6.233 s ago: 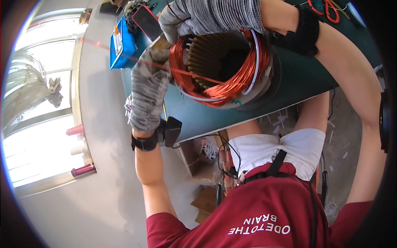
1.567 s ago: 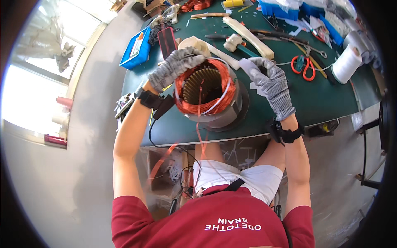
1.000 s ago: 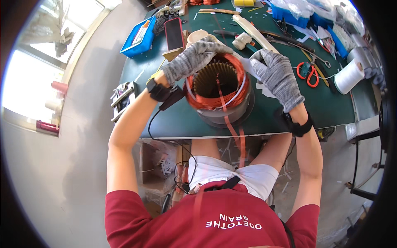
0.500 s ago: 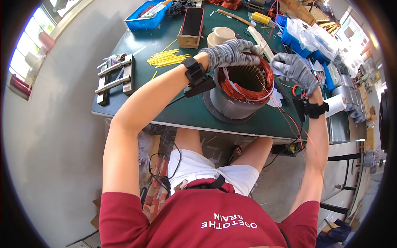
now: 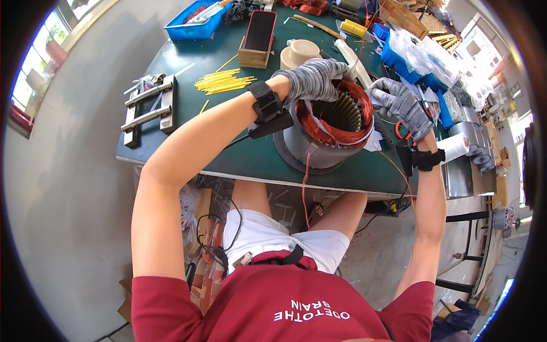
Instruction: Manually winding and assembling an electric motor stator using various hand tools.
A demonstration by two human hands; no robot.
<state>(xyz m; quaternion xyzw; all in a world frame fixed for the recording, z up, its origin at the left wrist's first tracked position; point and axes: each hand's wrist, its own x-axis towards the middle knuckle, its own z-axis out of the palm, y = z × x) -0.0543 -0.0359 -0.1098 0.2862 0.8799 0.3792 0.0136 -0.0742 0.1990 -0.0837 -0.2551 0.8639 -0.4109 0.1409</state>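
A motor stator (image 5: pixel 316 143) with a grey housing stands near the table's front edge, its copper winding (image 5: pixel 351 137) showing around the slotted core. My left hand (image 5: pixel 313 80), in a grey knitted glove, bends over the winding's far left side with its fingers together; whatever they pinch is hidden. To the right of the stator, my gloved right hand (image 5: pixel 401 105) has its fingers drawn together near the winding, beside a bit of white sheet. What it holds is too small to name. A pinkish-red wire (image 5: pixel 306 182) hangs down over the stator's front, and another red wire (image 5: pixel 399 169) droops at the right.
Yellow sticks (image 5: pixel 225 82), a metal clamp frame (image 5: pixel 149 111) and a phone (image 5: pixel 260 31) on a wooden block lie left. Behind the stator are a cream round part (image 5: pixel 299 53) and a wooden-handled tool (image 5: pixel 319 25). Red-handled scissors (image 5: pixel 403 130) and a white roll (image 5: pixel 456 147) sit right.
The red wires that crossed the winding toward the right have shifted; one now hangs over the stator's front. Both hands stay close to the winding. The whole view has moved slightly.
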